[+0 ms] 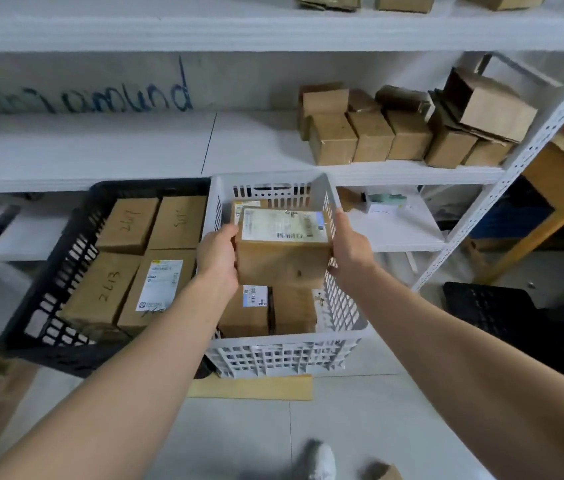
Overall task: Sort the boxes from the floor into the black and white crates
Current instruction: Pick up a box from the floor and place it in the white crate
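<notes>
We hold the labelled box (284, 247) above the white crate (273, 355), left hand (218, 258) and right hand (351, 252) gripping its ends; long axis left-right, label up.

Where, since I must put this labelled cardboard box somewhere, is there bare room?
The white middle shelf is bare left of the row of brown cardboard boxes. Grey floor tiles lie free before the white plastic crate. Four boxes crowd the black plastic crate. Under the held labelled box, I cannot tell.
</notes>
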A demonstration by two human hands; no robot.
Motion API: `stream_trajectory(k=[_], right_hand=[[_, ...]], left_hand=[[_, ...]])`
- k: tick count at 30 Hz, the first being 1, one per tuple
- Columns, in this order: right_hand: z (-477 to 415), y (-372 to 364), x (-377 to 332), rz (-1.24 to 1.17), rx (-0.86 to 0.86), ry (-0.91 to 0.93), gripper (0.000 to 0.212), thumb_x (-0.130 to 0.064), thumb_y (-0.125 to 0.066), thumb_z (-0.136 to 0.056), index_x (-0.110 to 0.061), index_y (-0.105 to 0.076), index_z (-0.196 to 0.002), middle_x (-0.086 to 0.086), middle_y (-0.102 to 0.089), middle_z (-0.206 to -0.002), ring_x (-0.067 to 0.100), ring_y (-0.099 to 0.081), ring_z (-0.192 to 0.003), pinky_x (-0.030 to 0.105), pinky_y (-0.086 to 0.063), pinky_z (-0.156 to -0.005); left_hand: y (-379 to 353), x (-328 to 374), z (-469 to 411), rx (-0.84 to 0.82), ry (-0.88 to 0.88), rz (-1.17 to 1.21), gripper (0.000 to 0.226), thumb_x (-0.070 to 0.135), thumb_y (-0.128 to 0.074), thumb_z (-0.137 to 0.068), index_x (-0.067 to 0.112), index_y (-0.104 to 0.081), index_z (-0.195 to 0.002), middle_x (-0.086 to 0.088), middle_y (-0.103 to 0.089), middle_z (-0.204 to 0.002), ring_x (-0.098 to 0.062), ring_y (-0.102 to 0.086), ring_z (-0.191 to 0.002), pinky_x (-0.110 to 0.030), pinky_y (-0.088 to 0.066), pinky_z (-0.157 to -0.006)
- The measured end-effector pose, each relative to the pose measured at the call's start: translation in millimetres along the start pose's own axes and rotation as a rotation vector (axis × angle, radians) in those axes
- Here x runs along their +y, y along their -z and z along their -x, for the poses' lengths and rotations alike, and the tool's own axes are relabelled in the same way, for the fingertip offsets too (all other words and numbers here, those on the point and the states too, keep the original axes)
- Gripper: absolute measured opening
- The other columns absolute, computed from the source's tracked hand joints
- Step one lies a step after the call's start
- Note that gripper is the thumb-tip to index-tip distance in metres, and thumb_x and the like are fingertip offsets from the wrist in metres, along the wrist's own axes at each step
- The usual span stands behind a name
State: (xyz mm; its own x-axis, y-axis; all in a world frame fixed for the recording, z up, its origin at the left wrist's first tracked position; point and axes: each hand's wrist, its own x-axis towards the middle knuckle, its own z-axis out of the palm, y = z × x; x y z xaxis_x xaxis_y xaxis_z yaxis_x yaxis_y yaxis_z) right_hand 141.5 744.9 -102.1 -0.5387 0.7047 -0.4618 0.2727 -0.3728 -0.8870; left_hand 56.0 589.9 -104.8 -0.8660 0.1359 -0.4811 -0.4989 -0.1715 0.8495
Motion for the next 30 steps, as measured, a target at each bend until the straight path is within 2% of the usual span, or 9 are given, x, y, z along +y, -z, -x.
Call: stream_trajectory(k=[2, 6, 10, 12, 15, 17, 23, 26, 30], right_hand=[[-18.1, -7.3, 0.1, 0.049, -0.036, -0.063, 0.062, -0.061, -0.054, -0.084, -0.005, -0.06, -0.108, 0.011, -0.065, -0.098, 0.028, -0.065, -0.091, 0.037, -0.053, -0.077], [-54.3, -17.3, -2.2, 0.13, -0.075, -0.052, 0.065, -0.059, -0.053, -0.087, -0.002, -0.057, -0.118, 0.003, -0.057, -0.081, 0.015, -0.053, -0.067, 0.026, -0.04, -0.056], [-89.1, -20.4, 4.8, 0.199, -0.072, -0.055, 0.065, -0.053, -0.055, -0.088, -0.002, -0.052, -0.128, 0.01, -0.06, -0.107, 0.026, -0.057, -0.095, 0.033, -0.046, -0.081], [-102.2, -20.8, 9.7, 0.219, -0.07, -0.074, 0.062, -0.052, -0.056, -0.088, -0.003, -0.053, -0.126, 0.011, -0.059, -0.114, 0.028, -0.055, -0.102, 0.033, -0.043, -0.085], [-122.3, -25.3, 14.4, 0.263, -0.077, -0.086, 0.055, -0.048, -0.055, -0.089, -0.006, -0.052, -0.126, 0.011, -0.058, -0.114, 0.027, -0.054, -0.102, 0.031, -0.039, -0.083], [-137.1, -30.4, 14.0, 0.285, -0.075, -0.077, 0.047, -0.041, -0.054, -0.091, -0.007, -0.053, -0.125, 0.009, -0.057, -0.107, 0.024, -0.052, -0.096, 0.03, -0.037, -0.079], [-181.6, -51.1, -0.2, 0.381, -0.038, -0.02, 0.023, -0.032, -0.056, -0.09, -0.013, -0.06, -0.102, 0.003, -0.059, -0.089, 0.015, -0.053, -0.074, 0.026, -0.042, -0.065], [-203.4, -64.0, -7.9, 0.461, -0.052, 0.017, 0.017, -0.035, -0.059, -0.087, -0.019, -0.06, -0.081, -0.005, -0.054, -0.066, 0.011, -0.048, -0.059, 0.019, -0.038, -0.048], [-232.2, -82.0, -15.1, 0.554, -0.057, 0.046, 0.023, -0.034, -0.053, -0.091, -0.015, -0.061, -0.102, -0.004, -0.054, -0.07, 0.009, -0.048, -0.058, 0.021, -0.037, -0.049]], left_hand=[[-2.1, -1.1, -13.2, 0.0, -0.018, -0.047, 0.027, 0.004, -0.044, -0.087, 0.012, -0.063, -0.07, -0.002, -0.067, -0.063, -0.008, -0.062, -0.046, -0.015, -0.042, -0.039], [-12.8, -8.6, -40.8, 0.047, 0.002, -0.201, 0.039, -0.005, -0.039, -0.089, 0.023, -0.065, -0.086, 0.0, -0.073, -0.073, -0.01, -0.07, -0.055, -0.023, -0.052, -0.044], [-23.2, -26.3, -64.2, 0.138, 0.117, -0.142, 0.038, -0.008, -0.038, -0.089, 0.018, -0.063, -0.077, -0.005, -0.068, -0.077, -0.012, -0.067, -0.049, -0.017, -0.046, -0.038], [-27.7, -38.0, -73.0, 0.141, 0.172, -0.178, 0.037, -0.004, -0.037, -0.089, 0.019, -0.061, -0.073, -0.004, -0.065, -0.077, -0.016, -0.063, -0.055, -0.017, -0.044, -0.037], [-34.4, -50.5, -92.6, 0.129, 0.229, -0.209, 0.028, 0.001, -0.04, -0.088, 0.013, -0.065, -0.08, -0.009, -0.067, -0.089, -0.019, -0.06, -0.073, -0.029, -0.05, -0.061], [-38.7, -55.7, -106.2, 0.14, 0.278, -0.236, 0.022, 0.005, -0.045, -0.088, 0.01, -0.066, -0.091, -0.01, -0.066, -0.094, -0.022, -0.06, -0.081, -0.031, -0.046, -0.065], [-58.5, -67.8, -139.8, 0.015, 0.474, -0.184, 0.015, 0.002, -0.044, -0.089, 0.008, -0.054, -0.079, -0.007, -0.059, -0.084, -0.017, -0.055, -0.066, -0.036, -0.049, -0.069], [-68.1, -66.2, -156.0, 0.01, 0.517, -0.124, 0.012, 0.001, -0.042, -0.09, 0.001, -0.054, -0.092, -0.015, -0.061, -0.104, -0.029, -0.062, -0.095, -0.041, -0.047, -0.078], [-80.7, -61.6, -172.2, 0.009, 0.594, -0.062, 0.018, 0.004, -0.043, -0.091, -0.005, -0.056, -0.101, -0.023, -0.058, -0.117, -0.037, -0.056, -0.115, -0.044, -0.045, -0.088]])
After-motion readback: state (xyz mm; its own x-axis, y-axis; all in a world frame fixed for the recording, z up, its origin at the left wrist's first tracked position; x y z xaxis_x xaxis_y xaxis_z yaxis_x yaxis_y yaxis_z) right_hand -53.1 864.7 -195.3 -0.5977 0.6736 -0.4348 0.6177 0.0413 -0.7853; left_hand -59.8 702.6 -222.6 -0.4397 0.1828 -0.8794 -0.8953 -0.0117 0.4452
